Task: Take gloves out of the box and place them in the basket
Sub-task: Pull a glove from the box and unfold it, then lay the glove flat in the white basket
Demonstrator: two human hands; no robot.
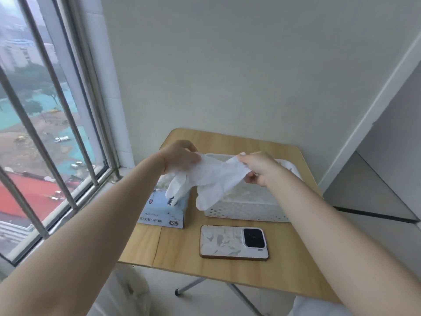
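We hold one white disposable glove [211,176] stretched in the air between our two hands, above the white perforated basket [246,210] and partly over the glove box [165,213] that sits just to the basket's left on the wooden surface [227,267]. Our left hand [182,156] has its fingers curled onto one end of the glove; our right hand [259,167] has its fingers clamped on the other end, the cuff by the look of it. The glove's finger part droops down toward the basket's left rim and the top of the box.

The glove looks thin, limp and very light, so it will sag, fold and cling rather than keep any shape; a firm grip on the cuff edge seems the best hold, since the film may slip or stretch under a loose one. Letting go directly above the basket should drop it inside, though a dangling glove finger could catch on the rim.

Pale crumpled material already lies inside the basket, probably gloves. A phone [233,242] lies face down on the surface just in front of the basket.
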